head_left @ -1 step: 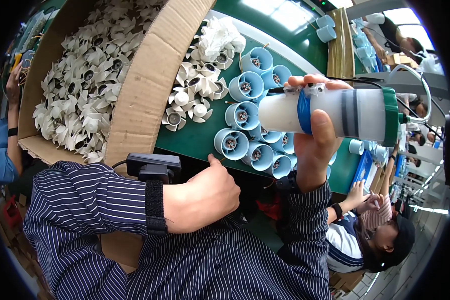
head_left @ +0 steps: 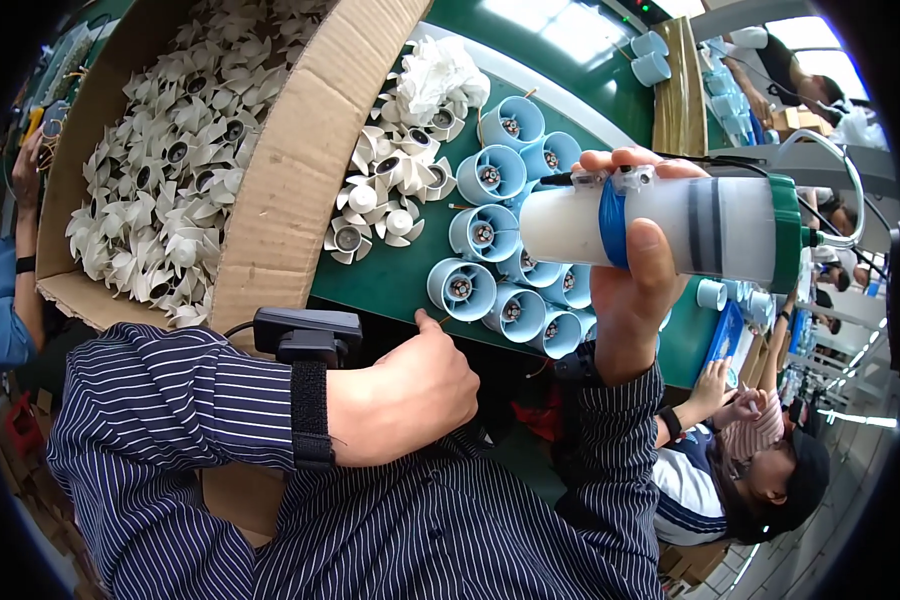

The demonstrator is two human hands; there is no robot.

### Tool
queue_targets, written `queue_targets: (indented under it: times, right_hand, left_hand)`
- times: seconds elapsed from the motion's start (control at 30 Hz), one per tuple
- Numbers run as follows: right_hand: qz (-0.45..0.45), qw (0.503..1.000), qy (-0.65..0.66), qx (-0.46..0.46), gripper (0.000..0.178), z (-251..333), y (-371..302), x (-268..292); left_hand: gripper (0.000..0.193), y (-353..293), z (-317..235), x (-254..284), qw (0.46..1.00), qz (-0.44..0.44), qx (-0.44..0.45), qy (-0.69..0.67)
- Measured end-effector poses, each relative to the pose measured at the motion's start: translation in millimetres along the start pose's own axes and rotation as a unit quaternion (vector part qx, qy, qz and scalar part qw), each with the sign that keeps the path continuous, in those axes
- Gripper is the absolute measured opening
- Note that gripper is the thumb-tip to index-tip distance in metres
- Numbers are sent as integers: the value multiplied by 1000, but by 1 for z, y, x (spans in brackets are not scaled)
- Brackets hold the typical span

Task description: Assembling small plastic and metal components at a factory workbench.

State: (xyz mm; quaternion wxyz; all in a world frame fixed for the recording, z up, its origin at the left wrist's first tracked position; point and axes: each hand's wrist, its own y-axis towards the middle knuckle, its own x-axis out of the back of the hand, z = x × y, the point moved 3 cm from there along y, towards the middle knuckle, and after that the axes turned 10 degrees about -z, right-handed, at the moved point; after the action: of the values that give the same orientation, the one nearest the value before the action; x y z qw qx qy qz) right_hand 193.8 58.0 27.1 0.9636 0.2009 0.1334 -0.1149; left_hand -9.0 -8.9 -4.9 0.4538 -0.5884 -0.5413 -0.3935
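Note:
My right hand (head_left: 635,285) is wrapped around a dispensing syringe (head_left: 560,225), a thick whitish cylinder lying almost level above the table. It has a green cap with an air hose at its right end and a blue band around the barrel. Below and to its left stand several light-blue fan housings (head_left: 460,287), each with a small motor in its centre. Near the table's front edge, my left hand (head_left: 420,380) is curled closed. The inside of its grip is hidden, so I cannot make out what it may hold.
A large cardboard box (head_left: 280,150) full of white fan impellers (head_left: 175,150) stands at the left. Loose impellers (head_left: 398,220) and a crumpled white plastic bag (head_left: 440,80) lie on the green table (head_left: 370,290). Co-workers sit at both sides; a blue tray (head_left: 725,335) is at the right.
The dispensing syringe and my right hand have shifted very slightly to the right. My left hand has hardly moved.

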Motion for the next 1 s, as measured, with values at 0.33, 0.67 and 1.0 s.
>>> queue_targets:
  times: [0.33,0.67,1.0]
  right_hand:
    - [4,999,-40,-5,47,6,46,-13]
    - [-3,999,4,-35,47,-19,52,-12]
    - [-11,998,-50,-32,48,-19,51,-12]
  left_hand:
    - [23,-3,1,16,1000,-8,-4,-14]
    - [23,-4,5,12,999,-19,5,-32]
    - [23,-3,3,8,1000,-25,6,-17]
